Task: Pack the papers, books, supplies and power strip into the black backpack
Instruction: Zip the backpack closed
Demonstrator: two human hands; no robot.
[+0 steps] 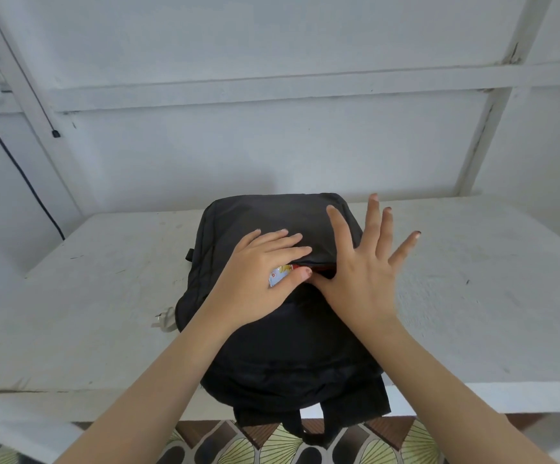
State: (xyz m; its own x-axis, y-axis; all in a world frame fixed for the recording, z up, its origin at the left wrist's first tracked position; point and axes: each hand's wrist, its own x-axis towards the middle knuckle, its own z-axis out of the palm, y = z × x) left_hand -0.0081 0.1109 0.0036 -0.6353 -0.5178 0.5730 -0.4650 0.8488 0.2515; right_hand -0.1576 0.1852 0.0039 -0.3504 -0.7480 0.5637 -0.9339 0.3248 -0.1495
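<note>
Both bare forearms are extended forward from the lower corners and converge toward the middle. The left hand (265, 262) is laid palm down, fingers together and pointing right, thumb tucked underneath. The right hand (360, 262) is spread wide, fingers splayed and raised, thumb angled toward the left thumb.

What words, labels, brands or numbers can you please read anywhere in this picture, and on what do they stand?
None can be read.
The colourful printed item peeking from the black fabric backpack under the left hand shows a blurred picture, with no legible text.
The backpack itself shows no visible logo.
</note>
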